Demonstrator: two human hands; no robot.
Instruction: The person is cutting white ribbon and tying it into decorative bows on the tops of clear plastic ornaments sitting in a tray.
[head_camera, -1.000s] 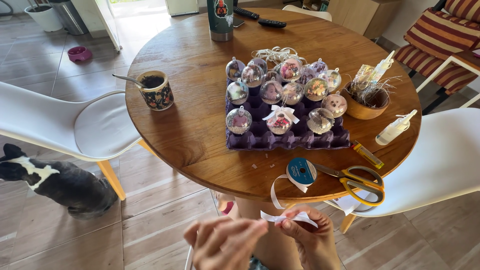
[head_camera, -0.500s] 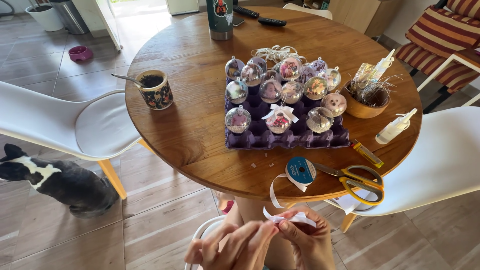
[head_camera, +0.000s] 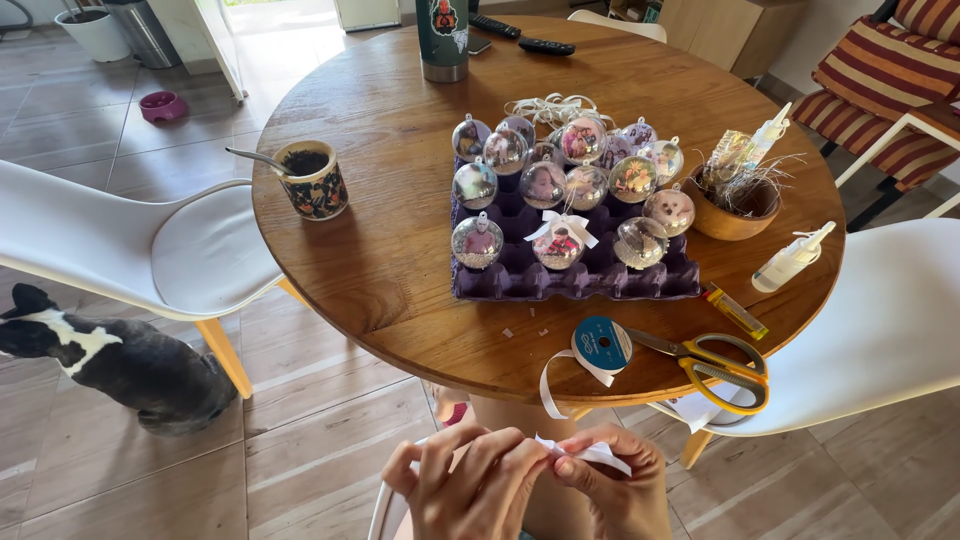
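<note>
Below the table's near edge, my left hand (head_camera: 470, 485) and my right hand (head_camera: 615, 490) meet on a short piece of white ribbon (head_camera: 590, 453), pinching it between the fingertips. A blue ribbon spool (head_camera: 601, 345) with a loose white tail lies on the round wooden table (head_camera: 380, 260) just above my hands. Yellow-handled scissors (head_camera: 715, 365) lie to its right. A purple egg tray (head_camera: 580, 275) holds several clear ball ornaments; one ornament (head_camera: 560, 240) carries a white bow.
A patterned cup (head_camera: 312, 180) with a metal straw, a wooden bowl (head_camera: 735, 210), a glue bottle (head_camera: 790, 260), a dark green flask (head_camera: 443, 40) and remotes (head_camera: 520, 35) sit on the table. White chairs (head_camera: 130, 250) stand left and right. A black-and-white dog (head_camera: 110, 365) stands left.
My hands have stayed together on the ribbon, with the fingers shifting and folding it tighter. The view has moved slightly; nothing on the table has moved.
</note>
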